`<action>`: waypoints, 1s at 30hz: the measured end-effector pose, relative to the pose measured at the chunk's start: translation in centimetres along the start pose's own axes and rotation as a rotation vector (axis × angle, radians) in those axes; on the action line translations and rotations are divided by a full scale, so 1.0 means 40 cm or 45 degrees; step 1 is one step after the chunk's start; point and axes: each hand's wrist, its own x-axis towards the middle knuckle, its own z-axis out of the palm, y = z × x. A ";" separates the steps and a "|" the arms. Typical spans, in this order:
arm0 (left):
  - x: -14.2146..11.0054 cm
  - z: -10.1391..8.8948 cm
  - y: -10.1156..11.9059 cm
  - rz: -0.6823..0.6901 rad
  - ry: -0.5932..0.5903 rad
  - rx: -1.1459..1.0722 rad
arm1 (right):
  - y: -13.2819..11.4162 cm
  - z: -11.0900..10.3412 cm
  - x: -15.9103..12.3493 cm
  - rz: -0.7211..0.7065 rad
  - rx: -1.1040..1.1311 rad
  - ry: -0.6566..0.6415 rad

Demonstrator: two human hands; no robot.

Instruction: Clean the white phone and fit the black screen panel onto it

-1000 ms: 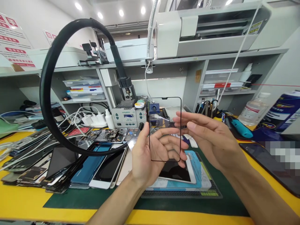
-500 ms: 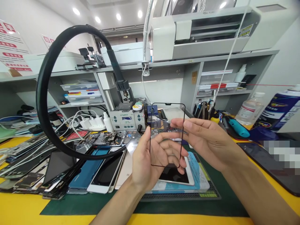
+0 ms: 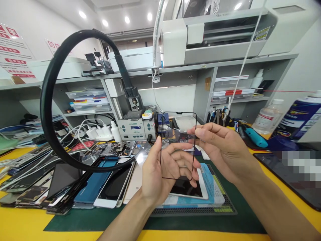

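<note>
At far left, on a yellow table (image 3: 25,219), a heap of dismantled phones (image 3: 25,187), with a thick black hose (image 3: 46,107) looped widely above its right part. Next, side by side, partly over a green mat (image 3: 75,221), 3 slabs: a blue phone back (image 3: 92,187), a white phone (image 3: 116,182) with dark screen, a pale gold phone back (image 3: 135,184). Behind these, a grey control unit (image 3: 134,129).

At centre, left grip (image 3: 169,164), palm up, closed around a thin black-bordered panel (image 3: 179,112): thumb at its left edge, fingers behind it and against its lower right edge. In midair above the table, nearer the viewer than a white-framed device (image 3: 189,189) on a blue packet (image 3: 215,190). Long axis nearly upright, with a very slight lean to the right at the top; notched end uppermost, broad face towards the viewer. Border narrow, corners rounded, a small dark tab midway along the top; palm and fingers plainly visible through the interior.

Right of centre, right grip (image 3: 223,147), pinching the panel's upper right edge between thumb in front and fingertips behind.

At far right, a turquoise tool (image 3: 257,137), a clear bottle (image 3: 267,117), a dark flat device (image 3: 273,174) and a blue can (image 3: 296,117).
</note>
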 end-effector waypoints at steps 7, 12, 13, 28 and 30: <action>-0.002 0.003 0.004 0.010 0.017 -0.051 | 0.005 0.002 -0.001 0.006 0.011 -0.028; 0.001 0.000 0.011 0.022 0.003 -0.096 | 0.005 0.003 -0.005 0.012 -0.109 -0.042; 0.001 -0.001 0.012 0.021 0.003 -0.101 | 0.004 0.005 -0.006 0.027 -0.125 -0.037; 0.000 0.002 0.016 0.099 0.061 -0.063 | -0.015 -0.018 -0.007 0.156 -0.236 -0.486; 0.001 0.001 0.016 0.107 0.054 -0.067 | -0.014 -0.022 -0.007 0.175 -0.231 -0.565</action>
